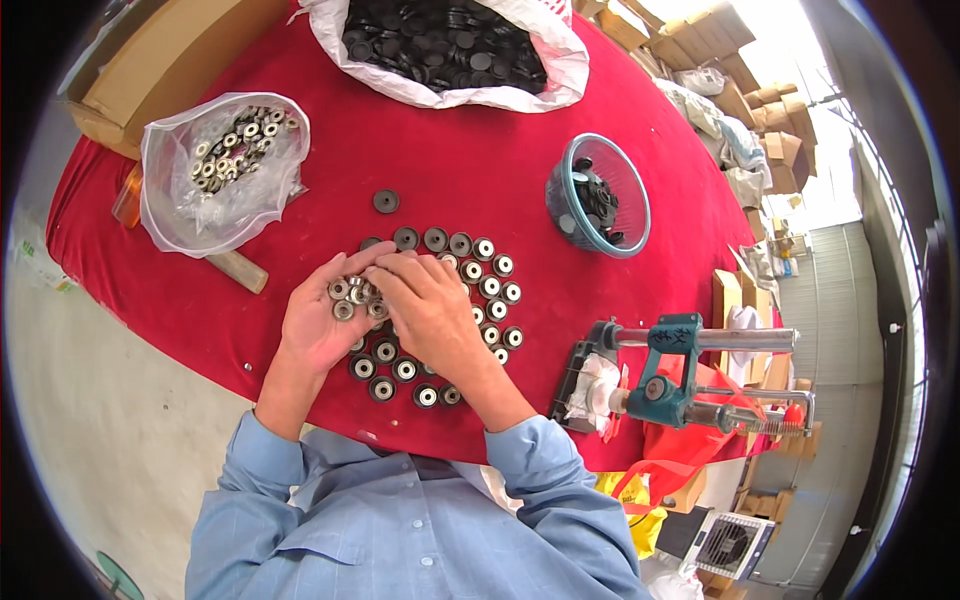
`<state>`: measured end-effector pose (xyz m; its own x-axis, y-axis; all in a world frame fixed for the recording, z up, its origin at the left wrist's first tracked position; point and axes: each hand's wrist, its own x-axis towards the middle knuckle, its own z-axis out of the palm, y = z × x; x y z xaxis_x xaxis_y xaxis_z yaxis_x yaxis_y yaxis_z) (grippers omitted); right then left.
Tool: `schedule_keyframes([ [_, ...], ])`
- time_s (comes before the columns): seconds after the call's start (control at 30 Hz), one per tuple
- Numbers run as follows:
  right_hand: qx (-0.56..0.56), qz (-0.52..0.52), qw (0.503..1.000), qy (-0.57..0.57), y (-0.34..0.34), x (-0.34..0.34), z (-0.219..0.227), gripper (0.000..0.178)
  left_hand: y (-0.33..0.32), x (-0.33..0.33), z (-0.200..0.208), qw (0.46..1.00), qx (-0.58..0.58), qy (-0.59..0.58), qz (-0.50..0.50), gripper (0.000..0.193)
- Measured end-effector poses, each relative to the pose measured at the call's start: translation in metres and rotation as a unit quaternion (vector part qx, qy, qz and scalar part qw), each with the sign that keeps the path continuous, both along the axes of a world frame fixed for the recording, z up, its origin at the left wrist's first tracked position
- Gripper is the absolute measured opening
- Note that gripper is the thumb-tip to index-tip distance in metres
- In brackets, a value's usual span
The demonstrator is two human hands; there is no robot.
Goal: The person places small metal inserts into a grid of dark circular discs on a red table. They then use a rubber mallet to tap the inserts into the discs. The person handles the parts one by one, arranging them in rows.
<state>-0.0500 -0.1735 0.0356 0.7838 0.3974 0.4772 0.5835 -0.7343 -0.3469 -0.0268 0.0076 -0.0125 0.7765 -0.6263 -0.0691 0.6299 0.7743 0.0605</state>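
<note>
Cupped palm up, my left hand (308, 315) holds several small silver ring bearings (343, 310). My right hand (440, 315) reaches over them from the right, its fingers bent together at the left fingers; whatever its fingertips grip is hidden. Under and around both hands, black round wheels with silver bearings in their centres (404, 369) lie in rows on the red cloth (330, 180). Along the far edge of this group are dark discs with no silver centre showing (406, 238). One dark disc (386, 202) lies apart, farther off.
A plastic-lined tub (150, 190) of bearings stands left, beside a wooden handle (238, 271) and cardboard box (165, 65). A white sack (570, 75) of black discs sits at the far side. Right are a blue plastic bowl (640, 195) and a green hand press (675, 370).
</note>
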Motion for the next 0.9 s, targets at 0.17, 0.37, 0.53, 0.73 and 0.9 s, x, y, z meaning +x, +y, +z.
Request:
schedule_keyframes([
  [0.17,0.063,-0.052,0.997,0.009,-0.008,0.006,-0.004,0.028,-0.001,0.002,-0.004,0.998,-0.05,0.009,-0.026,0.059],
  [0.37,0.065,-0.039,0.996,0.036,-0.024,0.009,0.001,0.033,-0.002,0.001,-0.009,0.998,-0.049,0.028,-0.023,0.059],
  [0.53,0.119,-0.066,0.989,0.06,-0.025,0.011,-0.001,0.024,-0.002,0.0,-0.009,1.0,-0.011,0.021,-0.017,0.059],
  [0.73,0.104,-0.206,0.972,0.031,-0.073,0.031,-0.011,0.015,-0.001,0.003,0.004,0.999,-0.012,0.043,-0.002,0.061],
  [0.9,-0.011,-0.192,0.981,-0.018,-0.085,0.033,-0.032,0.014,-0.001,0.003,0.001,0.998,-0.03,0.055,0.002,0.06],
])
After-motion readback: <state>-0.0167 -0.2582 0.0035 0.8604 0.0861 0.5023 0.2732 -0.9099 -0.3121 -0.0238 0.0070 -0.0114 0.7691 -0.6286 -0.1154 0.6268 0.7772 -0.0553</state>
